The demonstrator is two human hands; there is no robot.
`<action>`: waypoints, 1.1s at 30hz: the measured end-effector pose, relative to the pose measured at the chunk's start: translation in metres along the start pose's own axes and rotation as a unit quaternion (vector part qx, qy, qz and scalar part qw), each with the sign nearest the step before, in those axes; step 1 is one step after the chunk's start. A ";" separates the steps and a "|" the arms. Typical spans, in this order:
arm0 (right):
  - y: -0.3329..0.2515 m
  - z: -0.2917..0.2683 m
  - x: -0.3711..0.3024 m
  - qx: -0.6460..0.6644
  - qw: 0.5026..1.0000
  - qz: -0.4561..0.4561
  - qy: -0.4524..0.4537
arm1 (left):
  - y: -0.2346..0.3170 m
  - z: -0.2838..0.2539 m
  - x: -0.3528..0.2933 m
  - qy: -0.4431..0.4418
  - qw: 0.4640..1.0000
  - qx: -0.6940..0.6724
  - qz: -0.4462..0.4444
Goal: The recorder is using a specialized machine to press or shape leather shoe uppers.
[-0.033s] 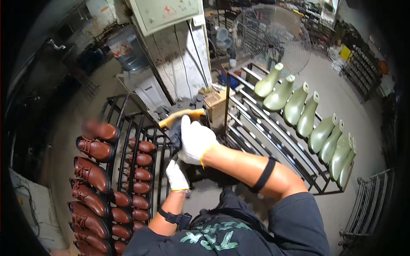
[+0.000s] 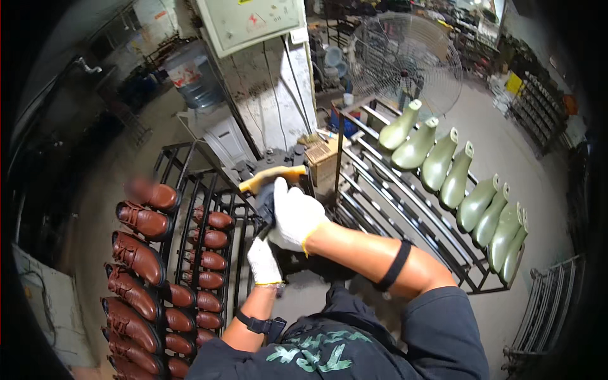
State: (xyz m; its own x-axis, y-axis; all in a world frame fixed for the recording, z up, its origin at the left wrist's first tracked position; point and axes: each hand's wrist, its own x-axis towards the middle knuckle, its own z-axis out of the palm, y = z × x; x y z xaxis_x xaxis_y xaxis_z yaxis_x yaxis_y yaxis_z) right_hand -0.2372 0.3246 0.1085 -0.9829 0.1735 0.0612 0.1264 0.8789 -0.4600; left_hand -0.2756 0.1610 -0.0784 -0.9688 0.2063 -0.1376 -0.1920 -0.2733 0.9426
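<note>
Both of the person's hands wear white knit gloves with yellow cuffs and come close together in front of the body. The right hand (image 2: 299, 216) lies higher and farther forward, its back turned up, one digit stretched forward along a dark piece (image 2: 265, 201) and the other fingers curled out of sight. The right forearm (image 2: 354, 244) slants in from the right, the elbow bent and held out to the side, with a black band (image 2: 394, 265) around the arm just short of the elbow. The left hand (image 2: 262, 261) sits lower, just beside the right one, angled upward with its fingertips hidden; the left forearm (image 2: 244, 332) rises steeply, wearing a black wrist strap (image 2: 254, 323). I cannot tell whether either hand pinches the dark piece or only rests against it.

The dark piece is just left of the right hand's extended digit and beyond the left hand; its full shape is hidden. A yellow-tan strip (image 2: 273, 177) crosses right beyond it. Left of the hands, brown shoes (image 2: 138, 256) stand in columns on black racks. Right of the hands, glossy green shoe lasts (image 2: 437, 166) line a metal rack (image 2: 341, 142). A cardboard box (image 2: 323, 168) sits beyond the right hand.
</note>
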 end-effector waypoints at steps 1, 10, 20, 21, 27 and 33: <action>-0.002 -0.004 -0.013 -0.001 0.999 -0.010 -0.044 | 0.008 0.000 -0.009 0.010 0.996 0.084 0.019; -0.023 -0.015 -0.004 -0.076 0.997 0.013 -0.015 | 0.011 -0.030 -0.080 -0.025 0.994 0.051 -0.089; 0.001 0.004 0.000 -0.028 0.999 0.027 -0.034 | 0.004 -0.008 0.001 -0.090 0.971 0.100 0.195; 0.012 0.003 -0.002 0.070 0.995 0.040 -0.058 | -0.020 -0.025 0.016 -0.101 0.969 -0.220 0.044; 0.034 0.059 -0.037 0.523 0.830 0.173 -0.093 | 0.040 0.009 -0.006 -0.055 0.990 -0.116 -0.062; 0.005 0.073 -0.048 0.497 0.841 0.214 -0.021 | 0.100 0.005 -0.005 -0.097 0.975 -0.086 -0.183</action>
State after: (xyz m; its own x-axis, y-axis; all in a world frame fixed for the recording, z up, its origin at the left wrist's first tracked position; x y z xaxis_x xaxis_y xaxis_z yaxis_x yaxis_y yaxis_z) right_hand -0.1994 0.2881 0.0384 -0.8819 0.3453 -0.3208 0.3170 -0.0693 -0.9459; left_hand -0.2889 0.1378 0.0180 -0.7857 0.4883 -0.3798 -0.5590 -0.2975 0.7740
